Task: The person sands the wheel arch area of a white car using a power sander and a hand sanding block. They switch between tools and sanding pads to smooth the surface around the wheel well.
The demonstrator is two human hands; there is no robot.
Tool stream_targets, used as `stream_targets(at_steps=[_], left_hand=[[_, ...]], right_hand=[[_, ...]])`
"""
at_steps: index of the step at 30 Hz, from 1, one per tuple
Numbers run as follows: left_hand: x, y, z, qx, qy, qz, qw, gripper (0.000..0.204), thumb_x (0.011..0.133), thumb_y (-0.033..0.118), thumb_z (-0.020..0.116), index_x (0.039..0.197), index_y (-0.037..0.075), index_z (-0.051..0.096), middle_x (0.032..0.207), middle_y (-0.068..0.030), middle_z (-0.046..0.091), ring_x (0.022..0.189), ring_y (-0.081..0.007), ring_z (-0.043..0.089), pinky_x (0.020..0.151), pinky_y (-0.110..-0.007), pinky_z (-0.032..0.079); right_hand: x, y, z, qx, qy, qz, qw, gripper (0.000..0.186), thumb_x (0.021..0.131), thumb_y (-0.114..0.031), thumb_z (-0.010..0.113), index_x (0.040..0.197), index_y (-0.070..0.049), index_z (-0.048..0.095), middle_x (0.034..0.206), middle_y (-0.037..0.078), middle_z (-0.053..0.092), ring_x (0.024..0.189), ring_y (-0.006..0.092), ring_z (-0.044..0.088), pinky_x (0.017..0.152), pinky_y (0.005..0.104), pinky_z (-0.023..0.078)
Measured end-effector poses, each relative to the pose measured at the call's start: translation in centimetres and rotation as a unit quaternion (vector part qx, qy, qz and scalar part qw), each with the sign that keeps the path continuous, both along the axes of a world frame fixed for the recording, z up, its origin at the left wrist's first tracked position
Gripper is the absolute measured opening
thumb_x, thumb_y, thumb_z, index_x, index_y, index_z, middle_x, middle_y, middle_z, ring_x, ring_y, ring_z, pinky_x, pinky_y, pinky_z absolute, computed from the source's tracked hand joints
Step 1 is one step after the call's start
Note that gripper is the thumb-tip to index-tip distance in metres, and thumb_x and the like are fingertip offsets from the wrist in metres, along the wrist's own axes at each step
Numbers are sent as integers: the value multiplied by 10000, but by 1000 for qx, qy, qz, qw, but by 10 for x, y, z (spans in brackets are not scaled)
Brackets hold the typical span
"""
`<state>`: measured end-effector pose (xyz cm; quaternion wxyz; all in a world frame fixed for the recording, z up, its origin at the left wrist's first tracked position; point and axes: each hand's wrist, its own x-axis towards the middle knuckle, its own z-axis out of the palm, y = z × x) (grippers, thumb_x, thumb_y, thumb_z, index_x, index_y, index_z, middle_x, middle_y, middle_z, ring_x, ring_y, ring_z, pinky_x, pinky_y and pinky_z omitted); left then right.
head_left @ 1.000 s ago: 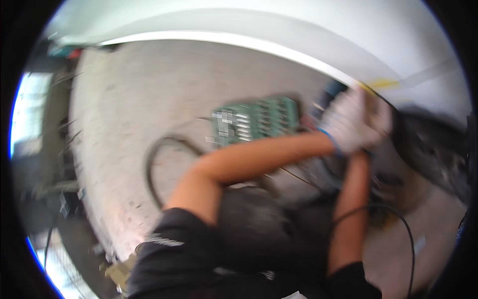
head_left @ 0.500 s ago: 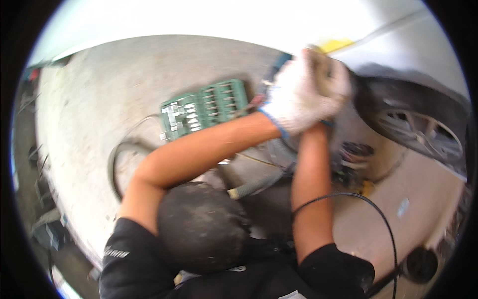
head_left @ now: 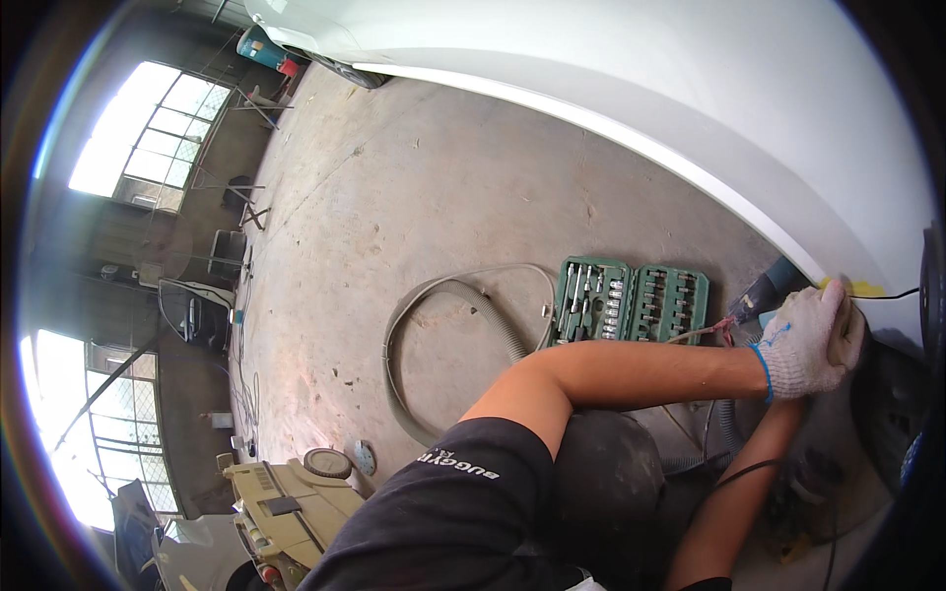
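My left hand [head_left: 806, 345], in a white knit glove with a blue cuff, is closed at the lower edge of a white car panel [head_left: 749, 118], beside a yellow patch [head_left: 869, 289]. My right hand [head_left: 840, 337] is gloved and mostly hidden behind it, its visible fingers bent. What they grip is hidden. A blue-and-dark power tool [head_left: 764, 294] lies just left of my hands. An open green socket set [head_left: 670, 303] lies on the concrete floor, below and left of that tool. Below my hands, a dark wheel area [head_left: 882, 414] shows at the right.
A grey hose [head_left: 414, 325] is coiled left of the socket set. At the bottom left stands a beige machine with a wheel [head_left: 286, 502]. Along the windowed wall are folding stands [head_left: 251, 207], a loose dark car part [head_left: 192, 310] and a blue cylinder [head_left: 258, 47].
My view has swung, bringing more of the left wall and car side into sight and shifting my hands rightward and down in the picture. They remain at the panel near the yellow patch.
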<state>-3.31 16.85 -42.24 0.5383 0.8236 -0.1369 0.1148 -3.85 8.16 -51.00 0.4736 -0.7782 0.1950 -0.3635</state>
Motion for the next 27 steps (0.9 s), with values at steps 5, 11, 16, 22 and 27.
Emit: stream_targets(at_steps=[5, 11, 16, 22, 27], left_hand=[[8, -9, -5, 6, 39, 31, 999, 249, 770, 103, 623, 883, -35, 448, 678, -245, 570, 717, -450, 604, 663, -501, 493], [8, -8, -12, -5, 45, 38, 998, 243, 763, 86, 628, 878, -31, 450, 690, -227, 585, 711, -447, 611, 656, -497, 502], [1, 1, 3, -17, 30, -8, 999, 250, 800, 134, 617, 877, -40, 455, 700, -253, 596, 675, -458, 607, 634, -498, 503], [9, -6, -9, 34, 7, -38, 999, 298, 800, 213, 634, 906, -19, 480, 704, -219, 611, 668, -403, 643, 618, -474, 535], [4, -6, 6, 42, 129, -23, 990, 554, 787, 401, 676, 1088, -23, 484, 858, -282, 671, 848, -462, 674, 804, -463, 549]], right_hand=[[0, 2, 1, 2, 2, 1, 1000, 154, 859, -145, 618, 839, 2, 660, 741, 199, 656, 657, 290, 656, 607, 394, 509], [-8, -3, 0, 1, 9, -3, 1000, 146, 858, -134, 615, 838, 2, 662, 738, 203, 658, 649, 289, 660, 603, 394, 510], [-23, -10, -1, 14, 18, -12, 1000, 140, 857, -125, 612, 838, 3, 664, 736, 206, 659, 642, 288, 664, 599, 394, 510], [-6, -19, 18, -70, -20, -30, 997, 133, 856, -114, 608, 837, 4, 666, 733, 209, 661, 634, 287, 668, 594, 394, 511], [23, 2, 17, -25, -87, -39, 995, 128, 855, -105, 605, 837, 5, 668, 731, 213, 663, 627, 286, 672, 590, 394, 512]])
